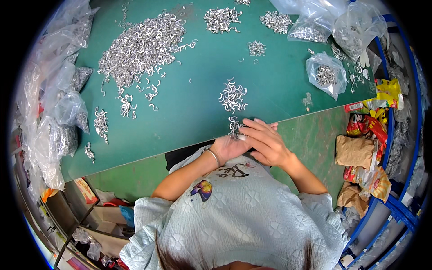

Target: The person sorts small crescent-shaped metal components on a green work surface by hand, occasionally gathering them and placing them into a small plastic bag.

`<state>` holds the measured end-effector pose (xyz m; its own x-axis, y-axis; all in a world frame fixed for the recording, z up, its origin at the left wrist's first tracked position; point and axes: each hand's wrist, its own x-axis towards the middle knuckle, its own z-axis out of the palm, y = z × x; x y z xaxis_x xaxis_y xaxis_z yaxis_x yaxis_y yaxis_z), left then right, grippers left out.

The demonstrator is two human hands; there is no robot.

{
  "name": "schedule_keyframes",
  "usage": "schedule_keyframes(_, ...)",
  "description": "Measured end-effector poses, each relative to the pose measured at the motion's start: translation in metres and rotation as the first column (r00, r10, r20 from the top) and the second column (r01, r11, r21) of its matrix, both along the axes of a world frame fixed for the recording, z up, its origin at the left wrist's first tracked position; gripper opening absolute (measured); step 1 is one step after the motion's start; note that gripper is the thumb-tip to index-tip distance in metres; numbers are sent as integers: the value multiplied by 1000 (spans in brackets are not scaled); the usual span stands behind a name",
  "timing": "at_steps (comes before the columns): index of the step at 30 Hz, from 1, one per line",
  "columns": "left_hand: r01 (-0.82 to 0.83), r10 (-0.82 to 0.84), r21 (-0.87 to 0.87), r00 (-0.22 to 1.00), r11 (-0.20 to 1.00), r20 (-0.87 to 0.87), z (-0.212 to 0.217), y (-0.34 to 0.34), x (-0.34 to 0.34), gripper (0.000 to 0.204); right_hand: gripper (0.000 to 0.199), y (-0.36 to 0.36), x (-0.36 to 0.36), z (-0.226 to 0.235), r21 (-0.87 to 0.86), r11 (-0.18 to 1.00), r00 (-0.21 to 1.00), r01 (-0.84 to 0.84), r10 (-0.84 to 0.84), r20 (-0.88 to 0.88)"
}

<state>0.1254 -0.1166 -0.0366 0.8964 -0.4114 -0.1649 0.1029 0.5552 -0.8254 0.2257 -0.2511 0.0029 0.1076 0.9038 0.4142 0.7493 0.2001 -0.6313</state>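
At the near edge of the green table, my left hand (227, 149) is palm up, a bracelet at its wrist. My right hand (266, 145) covers most of its fingers, so their pose is hidden. My right hand reaches over with fingers stretched out and touches or nearly touches a few small curved silver metal pieces (234, 126) at the edge. Whether some of these rest in my left palm cannot be made out. Just beyond lies a small pile of the same curved pieces (233, 96).
A large heap of curved pieces (144, 47) covers the table's (198, 108) far left, with smaller piles (222, 20) at the back. Filled plastic bags (72, 110) line the left edge. An opened bag (326, 75) sits at right, near shelving with packets (355, 150).
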Motion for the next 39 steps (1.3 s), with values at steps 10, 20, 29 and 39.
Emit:
schedule_keyframes(10,-83,106,-162,984,983,141,-34,-5,-21,61,44,0,-8,-8,-51,989,990,-138,139,29)
schedule_keyframes(20,72,-54,735,997,674,-48,-15,5,-17,37,22,-1,6,1,283,916,956,286,-295,-11)
schedule_keyframes(29,406,-500,905,815,129,-294,20,23,-38,37,63,-22,109,42,302,211,223,930,-975,-6)
schedule_keyframes(39,252,-234,773,962,583,-137,99,-3,43,31,29,-32,133,40,107,339,356,934,-891,-281)
